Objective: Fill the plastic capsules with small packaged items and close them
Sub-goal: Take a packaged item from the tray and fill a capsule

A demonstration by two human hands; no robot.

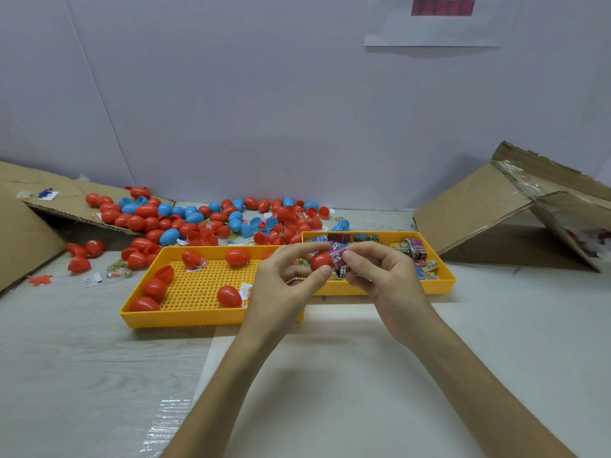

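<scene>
— What's lying round the hands from where you stand?
— Right beneath them, two yellow trays side by side. The perforated tray (185, 320) runs off to the left of the grip with a handful of spare capsules (228, 296) in it. The other tray (444, 283) sits behind and to the right, full of little printed packets (415, 250). Further back, beyond both, there's a loose pile of red and blue capsules (198, 221) on the table (82, 342). A cardboard flap (479, 206) leans well off to the right, and a cardboard sheet (20, 233) lies well off to the left.
— Anything blocking your view?
— The hands cover the spot where the trays meet, and the fingers hide part of the piece.
— And the piece itself?
— The left hand (284, 276) pinches a red capsule (320, 261) between thumb and fingertips, up in the air over the trays. It's glossy and rounded; half or whole, I can't tell. The right hand (380, 269) pinches a pink packet (338, 256) with print on it, right against the capsule's right side. Whether any of it is inside, I cannot tell.
</scene>
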